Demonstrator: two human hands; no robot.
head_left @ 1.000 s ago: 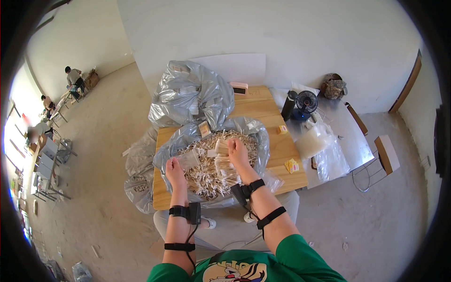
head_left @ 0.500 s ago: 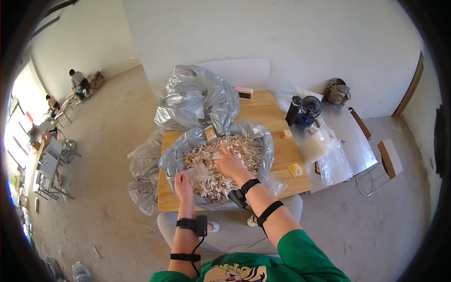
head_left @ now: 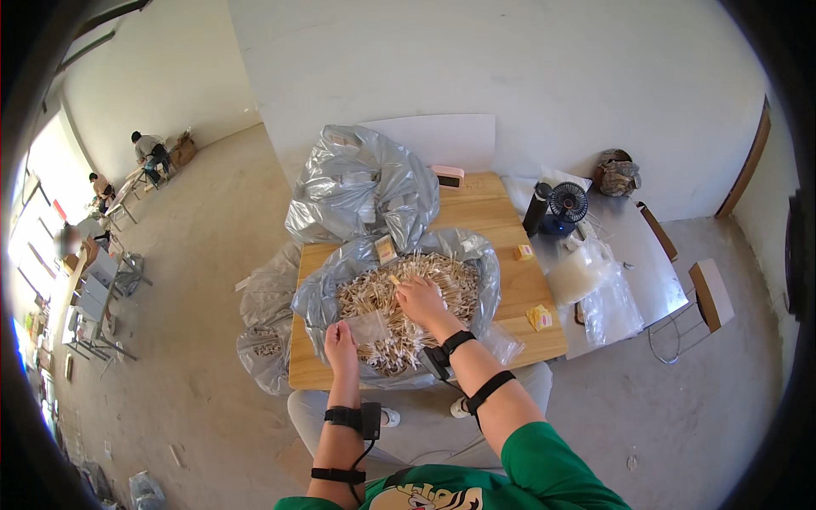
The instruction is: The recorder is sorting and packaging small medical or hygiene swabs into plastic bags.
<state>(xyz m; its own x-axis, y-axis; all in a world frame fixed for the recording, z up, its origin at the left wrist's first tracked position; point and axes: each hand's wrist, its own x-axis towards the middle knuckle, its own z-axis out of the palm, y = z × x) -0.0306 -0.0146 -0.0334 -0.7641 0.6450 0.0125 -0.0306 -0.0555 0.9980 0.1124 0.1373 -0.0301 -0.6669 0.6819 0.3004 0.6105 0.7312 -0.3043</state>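
Note:
Cotton swabs (head_left: 361,302) in a loose heap fill an opened grey plastic bag (head_left: 316,293) on the wooden table. At the near left edge of the heap, my left hand (head_left: 341,344) is closed on a small clear plastic bag (head_left: 369,326), which sticks out toward the right over the swabs. My right hand (head_left: 420,300) rests on the middle of the heap with its fingers bent. A small yellowish piece shows at its fingertips, too small to name. On the bag's far rim lies a small card-like packet (head_left: 386,249).
A bulging grey bag (head_left: 361,187) stands behind, beside a pink box-shaped device (head_left: 448,177). Yellow cards (head_left: 539,318) lie on the table's right. The metal side table (head_left: 650,276) holds a fan (head_left: 568,202), black bottle (head_left: 536,209) and clear bags (head_left: 612,302). Other people (head_left: 151,151) sit far left.
My right hand has shifted slightly over the swabs, and a yellowish piece now shows at its fingertips where a whitish one showed before. My left hand keeps the clear bag. The whole view shifted slightly.

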